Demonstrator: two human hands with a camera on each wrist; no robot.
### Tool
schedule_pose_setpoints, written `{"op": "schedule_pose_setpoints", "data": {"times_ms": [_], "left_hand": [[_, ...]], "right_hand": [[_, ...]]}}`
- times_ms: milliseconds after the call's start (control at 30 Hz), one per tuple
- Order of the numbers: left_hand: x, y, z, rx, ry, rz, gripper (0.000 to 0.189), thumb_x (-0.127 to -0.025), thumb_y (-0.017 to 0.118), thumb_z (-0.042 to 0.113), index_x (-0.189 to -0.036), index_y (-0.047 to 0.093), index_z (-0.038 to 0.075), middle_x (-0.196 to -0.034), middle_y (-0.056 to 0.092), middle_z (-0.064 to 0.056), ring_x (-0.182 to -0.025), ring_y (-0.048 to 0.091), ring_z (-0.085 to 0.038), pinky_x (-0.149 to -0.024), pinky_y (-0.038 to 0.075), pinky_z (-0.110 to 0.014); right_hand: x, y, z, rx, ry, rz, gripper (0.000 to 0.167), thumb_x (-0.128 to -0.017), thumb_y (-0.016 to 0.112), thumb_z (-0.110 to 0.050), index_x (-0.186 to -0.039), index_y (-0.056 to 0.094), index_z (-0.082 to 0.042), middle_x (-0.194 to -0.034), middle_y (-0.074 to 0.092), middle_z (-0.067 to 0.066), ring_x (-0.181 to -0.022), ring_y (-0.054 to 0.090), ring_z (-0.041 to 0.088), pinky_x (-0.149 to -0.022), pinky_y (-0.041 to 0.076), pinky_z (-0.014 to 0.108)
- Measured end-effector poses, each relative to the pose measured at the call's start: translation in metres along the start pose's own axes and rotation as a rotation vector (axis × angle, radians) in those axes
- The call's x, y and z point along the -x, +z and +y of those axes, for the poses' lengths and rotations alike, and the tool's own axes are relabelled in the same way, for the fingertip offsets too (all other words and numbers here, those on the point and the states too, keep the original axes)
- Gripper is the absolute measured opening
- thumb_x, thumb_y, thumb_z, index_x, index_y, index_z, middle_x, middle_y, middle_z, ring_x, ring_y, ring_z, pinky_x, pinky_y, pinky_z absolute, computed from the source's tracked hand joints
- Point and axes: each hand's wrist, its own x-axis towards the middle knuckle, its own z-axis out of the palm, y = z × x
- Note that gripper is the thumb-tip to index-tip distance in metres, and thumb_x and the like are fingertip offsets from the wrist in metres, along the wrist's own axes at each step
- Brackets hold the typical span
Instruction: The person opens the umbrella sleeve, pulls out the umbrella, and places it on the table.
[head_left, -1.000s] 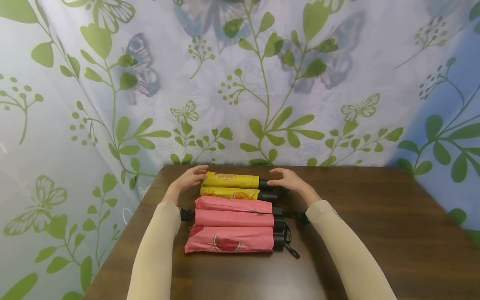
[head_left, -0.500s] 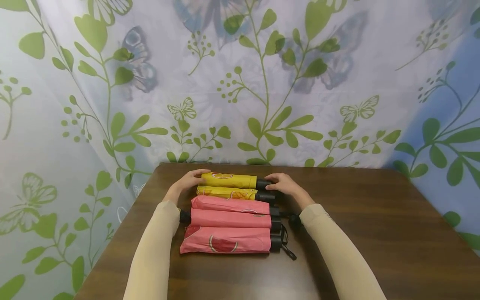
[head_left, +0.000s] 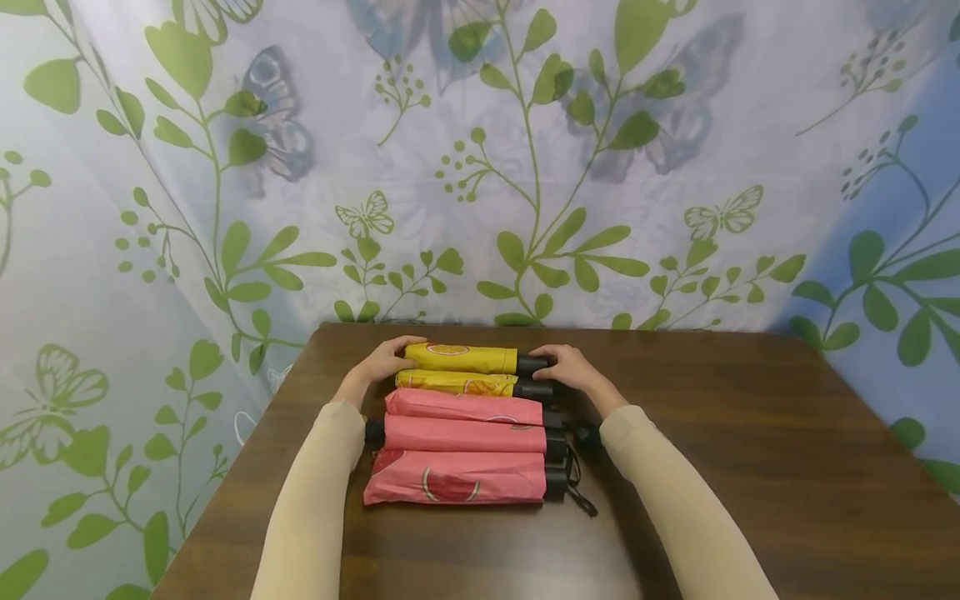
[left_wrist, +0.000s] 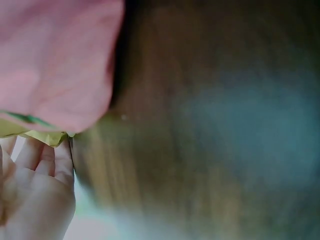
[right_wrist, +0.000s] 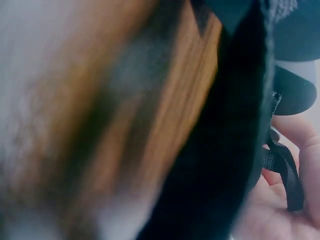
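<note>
Folded umbrellas lie side by side on a brown table, two yellow ones behind three pink ones. My left hand (head_left: 381, 360) holds the left end of the farthest yellow umbrella (head_left: 480, 360), thumb on the near side and fingers on the far side. At its other end, my right hand (head_left: 573, 368) grips the black handle (head_left: 530, 365) between thumb and fingers. Just in front lies the second yellow umbrella (head_left: 450, 382). The left wrist view shows a pink umbrella (left_wrist: 55, 65) covering part of the left fingers. A black strap (right_wrist: 287, 180) hangs by the right palm in the right wrist view.
Nearer me are a pink umbrella (head_left: 465, 407), another pink umbrella (head_left: 457, 435), and the nearest pink umbrella (head_left: 502, 477) with a watermelon print. Their handles point right. A leaf-and-butterfly patterned curtain (head_left: 480, 183) hangs behind the wooden table (head_left: 750, 433).
Both hands have closed in from beside the farthest yellow umbrella onto its two ends. The head view has shifted slightly; the umbrellas keep their arrangement.
</note>
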Motion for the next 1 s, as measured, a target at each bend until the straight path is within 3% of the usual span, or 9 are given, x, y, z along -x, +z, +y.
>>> {"op": "schedule_pose_setpoints", "data": {"times_ms": [267, 367, 533, 700, 1000], "left_hand": [[0.000, 0.001, 0.009, -0.095, -0.005, 0.040, 0.050, -0.085, 0.064, -0.002, -0.133, 0.050, -0.003, -0.123, 0.054, -0.022, -0.100, 0.052, -0.027, -0.083, 0.044, -0.033], [0.000, -0.002, 0.014, -0.074, -0.016, 0.035, 0.051, -0.084, 0.065, -0.002, -0.132, 0.050, -0.003, -0.119, 0.056, -0.022, -0.098, 0.053, -0.025, -0.082, 0.045, -0.033], [0.001, -0.011, 0.033, -0.025, -0.050, 0.024, 0.054, -0.085, 0.065, 0.000, -0.136, 0.047, 0.000, -0.122, 0.053, -0.021, -0.094, 0.051, -0.025, -0.081, 0.046, -0.036], [0.000, -0.021, 0.053, 0.006, -0.031, 0.041, 0.054, -0.088, 0.064, 0.003, -0.138, 0.045, 0.002, -0.125, 0.051, -0.018, -0.092, 0.049, -0.023, -0.083, 0.045, -0.038], [-0.002, -0.018, 0.068, 0.356, 0.000, 0.093, 0.049, -0.091, 0.057, -0.003, -0.138, 0.042, 0.005, -0.120, 0.049, -0.014, -0.101, 0.053, -0.021, -0.084, 0.048, -0.031]], "right_hand": [[0.000, -0.003, -0.002, -0.127, 0.054, 0.005, 0.045, -0.080, 0.075, -0.014, -0.122, 0.062, -0.004, -0.109, 0.063, 0.016, -0.090, 0.057, 0.025, -0.078, 0.046, 0.038], [-0.001, -0.006, -0.004, -0.195, 0.076, 0.006, 0.046, -0.080, 0.074, -0.012, -0.124, 0.061, -0.003, -0.112, 0.062, 0.017, -0.092, 0.057, 0.027, -0.080, 0.046, 0.038], [-0.002, -0.020, -0.010, -0.295, 0.090, 0.010, 0.049, -0.083, 0.072, -0.013, -0.129, 0.057, -0.003, -0.128, 0.053, 0.019, -0.110, 0.051, 0.032, -0.091, 0.042, 0.046], [-0.003, -0.036, -0.016, -0.461, 0.100, -0.001, 0.053, -0.086, 0.071, -0.014, -0.134, 0.052, -0.005, -0.141, 0.041, 0.017, -0.125, 0.040, 0.035, -0.102, 0.031, 0.052], [0.000, -0.052, -0.027, -0.963, 0.055, 0.012, 0.057, -0.091, 0.059, 0.002, -0.142, 0.034, 0.004, -0.145, 0.028, 0.019, -0.124, 0.042, 0.034, -0.105, 0.028, 0.046]]}}
